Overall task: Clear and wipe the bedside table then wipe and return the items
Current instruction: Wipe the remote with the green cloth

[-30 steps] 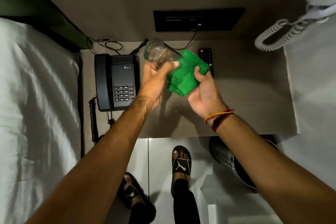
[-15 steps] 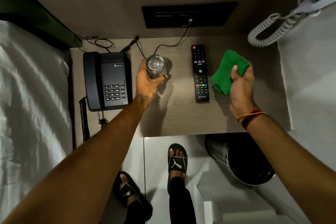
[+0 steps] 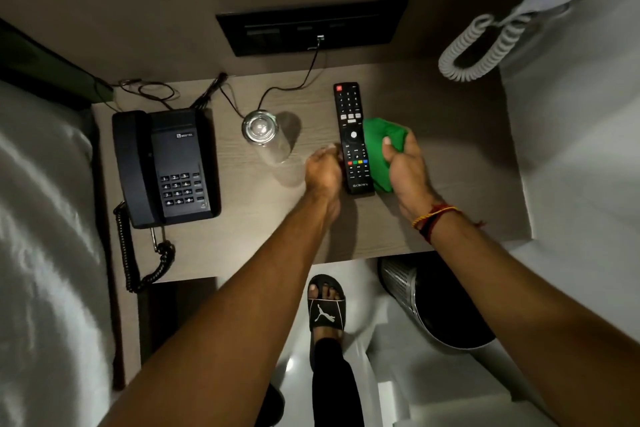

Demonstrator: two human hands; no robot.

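Note:
A clear drinking glass (image 3: 260,129) stands upright on the wooden bedside table (image 3: 453,163), right of the black desk phone (image 3: 165,167). A black remote control (image 3: 353,137) lies flat near the table's middle. My left hand (image 3: 323,173), blurred, holds nothing; its loosely curled fingers reach the remote's left edge. My right hand (image 3: 404,163) is shut on a bunched green cloth (image 3: 378,135), pressed against the remote's right side. The cloth's lower part is hidden by my hand.
Thin black cables (image 3: 277,90) run from a dark wall panel (image 3: 311,26) across the table's back. A bed with white sheets (image 3: 41,218) borders the left. A metal bin (image 3: 433,305) stands under the table's front right. A white coiled cord (image 3: 478,48) hangs at upper right.
My left hand set the glass down, let go of it and moved right to the remote. My right hand brought the green cloth left against the remote.

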